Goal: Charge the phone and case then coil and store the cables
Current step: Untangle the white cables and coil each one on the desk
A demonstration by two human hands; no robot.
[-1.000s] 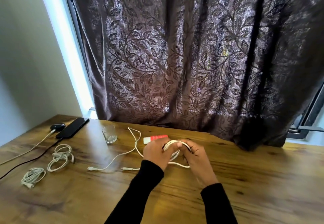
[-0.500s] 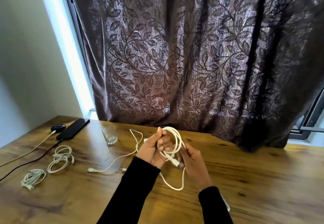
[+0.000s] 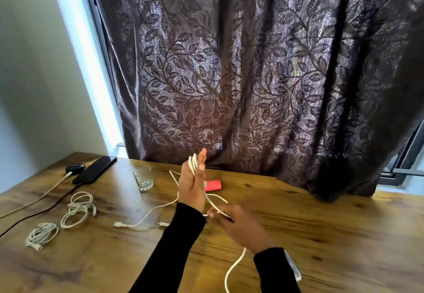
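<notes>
Hands coiling a white cable (image 3: 214, 204) at frame centre.
Left hand (image 3: 192, 183) is holding loops against straight fingers; right hand (image 3: 241, 226) is pinching the strand.

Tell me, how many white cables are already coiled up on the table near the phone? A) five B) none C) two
C: two coiled white cables lie on the table left of the hands, one bundle nearer the phone and another bundle closer to the table's front edge.
</notes>
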